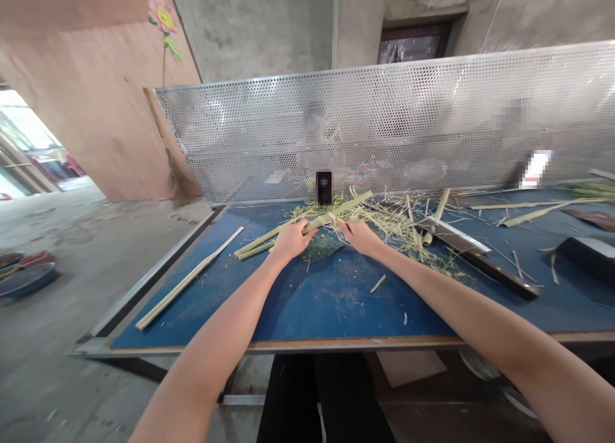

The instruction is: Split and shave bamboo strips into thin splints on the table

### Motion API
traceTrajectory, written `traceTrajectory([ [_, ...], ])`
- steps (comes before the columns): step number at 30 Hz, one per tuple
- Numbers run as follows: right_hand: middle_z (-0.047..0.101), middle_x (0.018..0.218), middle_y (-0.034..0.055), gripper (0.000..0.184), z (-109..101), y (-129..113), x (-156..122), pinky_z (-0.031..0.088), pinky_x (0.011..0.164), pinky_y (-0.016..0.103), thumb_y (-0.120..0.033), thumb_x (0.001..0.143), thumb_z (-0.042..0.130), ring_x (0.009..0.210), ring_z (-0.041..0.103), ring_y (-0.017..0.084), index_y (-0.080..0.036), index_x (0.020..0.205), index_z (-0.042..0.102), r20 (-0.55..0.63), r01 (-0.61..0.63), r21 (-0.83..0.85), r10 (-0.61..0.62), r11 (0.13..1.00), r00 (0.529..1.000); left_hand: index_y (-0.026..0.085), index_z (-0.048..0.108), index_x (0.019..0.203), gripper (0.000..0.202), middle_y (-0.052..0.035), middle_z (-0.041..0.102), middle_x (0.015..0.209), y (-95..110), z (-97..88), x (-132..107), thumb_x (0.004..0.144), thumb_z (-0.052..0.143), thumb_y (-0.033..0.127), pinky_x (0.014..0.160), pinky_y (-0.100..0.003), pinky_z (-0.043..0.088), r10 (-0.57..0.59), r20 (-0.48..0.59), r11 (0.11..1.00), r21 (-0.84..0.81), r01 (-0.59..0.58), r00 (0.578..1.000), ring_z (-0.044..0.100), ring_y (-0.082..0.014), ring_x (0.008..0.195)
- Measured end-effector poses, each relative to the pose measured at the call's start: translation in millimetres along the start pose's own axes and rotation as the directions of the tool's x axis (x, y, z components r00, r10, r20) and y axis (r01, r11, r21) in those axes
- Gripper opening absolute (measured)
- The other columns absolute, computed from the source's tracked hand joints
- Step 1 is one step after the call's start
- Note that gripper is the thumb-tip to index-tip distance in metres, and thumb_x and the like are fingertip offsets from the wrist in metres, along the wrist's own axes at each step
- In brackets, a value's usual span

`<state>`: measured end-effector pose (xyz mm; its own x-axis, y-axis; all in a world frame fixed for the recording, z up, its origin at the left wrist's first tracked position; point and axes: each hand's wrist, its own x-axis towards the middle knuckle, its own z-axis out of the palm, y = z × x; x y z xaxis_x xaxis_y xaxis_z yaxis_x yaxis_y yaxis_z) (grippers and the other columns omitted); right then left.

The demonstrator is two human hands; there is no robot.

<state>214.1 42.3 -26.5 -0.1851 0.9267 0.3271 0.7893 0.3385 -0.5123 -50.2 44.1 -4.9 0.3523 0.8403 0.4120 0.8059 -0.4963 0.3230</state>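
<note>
My left hand is wrapped round a pale green, stalk-like strip that slants up to the right. My right hand is closed close beside it, just right of the left hand. A small whitish bit shows at its fingertips, but I cannot make out what it is. Beneath the hands lies a dark green leaf-like piece. Further green strips stick out to the left of my left hand. Behind and to the right spreads a heap of thin shavings.
A large knife lies on the blue tabletop at right, near a dark box. A long pale strip lies at left. A perforated metal screen stands along the back, with a small black device before it.
</note>
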Motion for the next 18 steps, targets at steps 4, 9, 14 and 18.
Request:
traceTrajectory([
  [4, 0.051, 0.06, 0.0037, 0.064, -9, 21, 7, 0.031, 0.061, 0.034, -0.07, 0.113, 0.024, 0.058, 0.045, 0.019, -0.028, 0.067, 0.039, -0.119, -0.078, 0.012, 0.079, 0.997, 0.99, 0.023, 0.062, 0.091, 0.037, -0.0052, 0.068, 0.073, -4, 1.1, 1, 0.104, 0.061, 0.058, 0.06, -0.031, 0.032, -0.005, 0.005, 1.0, -0.002, 0.005, 1.0, 0.061, -0.0222, 0.063],
  [9, 0.05, 0.062, 0.0034, 0.064, -13, 29, 9, 0.032, 0.062, 0.034, -0.072, 0.112, 0.021, 0.06, 0.045, 0.019, -0.028, 0.07, 0.04, -0.173, -0.103, 0.021, 0.105, 0.994, 0.979, 0.023, 0.066, 0.096, 0.037, -0.0066, 0.07, 0.076, -5, 2.3, 2, 0.104, 0.06, 0.058, 0.062, -0.031, 0.037, -0.017, 0.014, 1.0, 0.021, 0.016, 1.0, 0.065, -0.0244, 0.067],
  [14, 0.05, 0.062, 0.0026, 0.064, 0, 5, 1, 0.033, 0.064, 0.033, -0.069, 0.112, 0.025, 0.062, 0.046, 0.019, -0.027, 0.068, 0.041, 0.016, -0.005, 0.013, 0.005, 1.0, 1.0, 0.023, 0.066, 0.097, 0.04, -0.0059, 0.069, 0.074, 1, 2.3, 1, 0.104, 0.059, 0.061, 0.063, -0.032, 0.039, -0.021, 0.041, 1.0, 0.011, 0.021, 0.999, 0.066, -0.025, 0.066],
  [18, 0.055, 0.064, 0.0037, 0.063, 3, -3, -1, 0.034, 0.064, 0.033, -0.066, 0.113, 0.027, 0.061, 0.049, 0.019, -0.026, 0.068, 0.044, 0.082, 0.043, -0.043, -0.039, 0.998, 0.996, 0.023, 0.065, 0.096, 0.041, -0.0056, 0.067, 0.071, 3, 1.7, 1, 0.104, 0.058, 0.062, 0.062, -0.032, 0.038, -0.013, 0.052, 1.0, 0.006, 0.012, 0.999, 0.064, -0.0247, 0.065],
])
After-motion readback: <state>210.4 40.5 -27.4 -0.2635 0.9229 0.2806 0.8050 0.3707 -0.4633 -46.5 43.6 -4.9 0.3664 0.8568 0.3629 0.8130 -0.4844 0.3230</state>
